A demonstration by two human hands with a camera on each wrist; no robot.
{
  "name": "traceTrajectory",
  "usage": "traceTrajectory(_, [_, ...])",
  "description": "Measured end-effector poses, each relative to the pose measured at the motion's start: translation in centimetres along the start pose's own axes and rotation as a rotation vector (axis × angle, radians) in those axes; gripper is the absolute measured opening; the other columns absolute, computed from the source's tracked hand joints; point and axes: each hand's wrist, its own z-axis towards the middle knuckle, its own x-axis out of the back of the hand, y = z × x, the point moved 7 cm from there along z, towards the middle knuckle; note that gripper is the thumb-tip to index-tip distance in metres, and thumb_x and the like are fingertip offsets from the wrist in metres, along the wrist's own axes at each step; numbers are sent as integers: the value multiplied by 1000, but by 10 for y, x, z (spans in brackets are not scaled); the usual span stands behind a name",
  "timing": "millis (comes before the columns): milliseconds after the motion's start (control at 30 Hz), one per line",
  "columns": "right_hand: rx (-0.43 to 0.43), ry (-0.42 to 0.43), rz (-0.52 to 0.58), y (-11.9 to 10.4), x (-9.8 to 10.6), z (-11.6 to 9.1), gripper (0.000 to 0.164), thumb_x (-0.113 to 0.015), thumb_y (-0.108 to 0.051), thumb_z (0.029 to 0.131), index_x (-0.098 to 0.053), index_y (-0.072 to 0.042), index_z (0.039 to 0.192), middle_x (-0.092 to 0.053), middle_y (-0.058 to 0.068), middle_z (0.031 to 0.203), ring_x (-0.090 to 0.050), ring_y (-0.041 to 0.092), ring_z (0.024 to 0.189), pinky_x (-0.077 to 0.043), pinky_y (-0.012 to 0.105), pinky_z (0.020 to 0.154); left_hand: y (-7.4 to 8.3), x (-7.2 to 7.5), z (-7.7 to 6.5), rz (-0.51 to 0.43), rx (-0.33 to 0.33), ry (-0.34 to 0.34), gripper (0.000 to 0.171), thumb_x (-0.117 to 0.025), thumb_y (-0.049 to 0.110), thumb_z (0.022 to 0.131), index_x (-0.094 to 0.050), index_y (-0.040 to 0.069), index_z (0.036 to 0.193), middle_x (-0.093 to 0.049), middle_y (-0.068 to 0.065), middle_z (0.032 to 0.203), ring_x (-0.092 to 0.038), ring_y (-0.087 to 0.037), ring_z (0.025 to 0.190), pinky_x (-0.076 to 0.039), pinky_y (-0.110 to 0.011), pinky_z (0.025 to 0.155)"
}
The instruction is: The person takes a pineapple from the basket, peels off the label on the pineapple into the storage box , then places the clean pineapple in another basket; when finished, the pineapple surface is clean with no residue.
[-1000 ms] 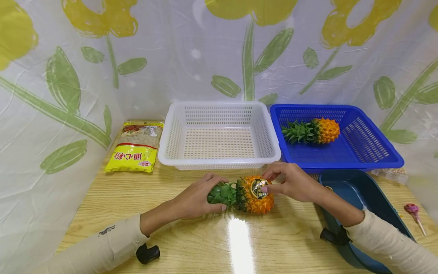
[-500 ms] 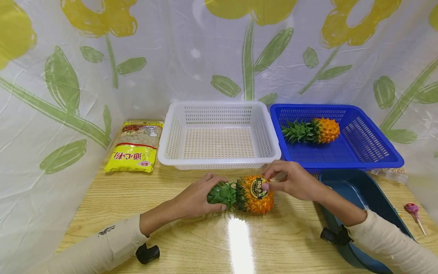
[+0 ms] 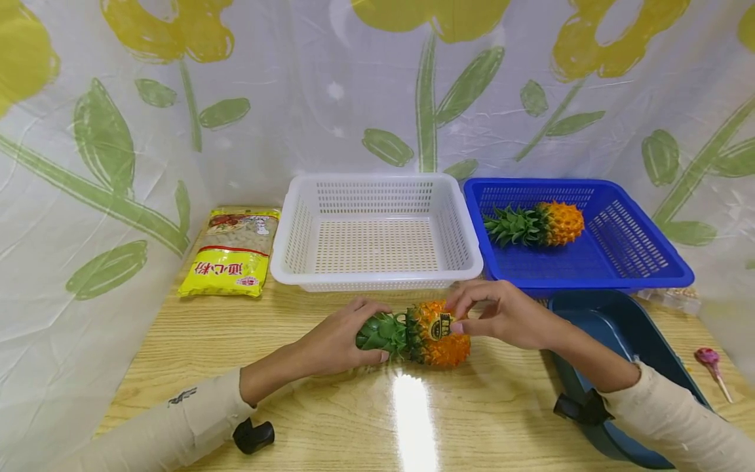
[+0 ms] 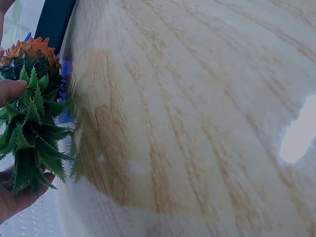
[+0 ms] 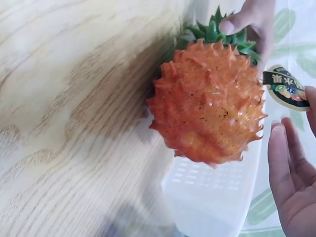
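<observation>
A small orange pineapple (image 3: 433, 351) lies on its side on the wooden table, its green crown pointing left. My left hand (image 3: 345, 337) grips the crown (image 4: 37, 128), thumb on the near side and fingers on the far side. A black-and-gold sticker (image 5: 284, 89) stands partly away from the fruit's upper side, one end against the skin. My right hand (image 3: 510, 321) holds the raised edge of that sticker at the thumb. In the right wrist view its other visible fingers (image 5: 280, 163) are beside the fruit, apart from the thumb.
Behind the hands stands a white perforated basket (image 3: 377, 280). A blue basket (image 3: 566, 278) to its right holds another pineapple (image 3: 560, 223). A dark teal tub (image 3: 607, 314) sits under the right forearm. A yellow food packet (image 3: 230, 252) lies left, a lollipop (image 3: 708, 357) right.
The sticker's right side has come up from the pineapple, and its print now looks narrowed and bent. My right thumb has shifted slightly with it. My left hand keeps its grip.
</observation>
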Motion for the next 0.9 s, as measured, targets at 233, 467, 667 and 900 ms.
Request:
traceTrajectory(233, [-72,-23,15,-1,-1,-3,2,-71,-14,94,-71,-15,96,-72,5,96,-70,23,85,-58,35,73,0,1,0,1,-2,5,70,-79,40,86,-48,21,147,-49,-6,140,-56,-31,122,-50,-52,96])
traceTrajectory(467, [-102,-15,10,2,4,-7,4,-70,-14,95,-69,-10,96,-74,9,91,-71,18,81,-57,32,69,0,1,1,10,-7,9,71,-79,40,86,-48,20,146,-50,-6,138,-57,-30,121,-50,-51,96])
traceTrajectory(667, [-154,23,-23,8,11,-12,5,-71,-16,95,-69,-12,97,-73,7,89,-68,14,76,-55,31,62,0,1,1,7,-3,4,71,-78,40,87,-47,20,147,-48,-7,144,-55,-32,124,-49,-52,98])
traceTrajectory(900, [-230,94,-34,15,25,-19,4,-70,-13,94,-69,-9,96,-72,9,86,-67,16,72,-55,32,62,1,1,1,17,-7,4,71,-78,40,87,-47,19,147,-49,-8,142,-56,-32,123,-49,-52,98])
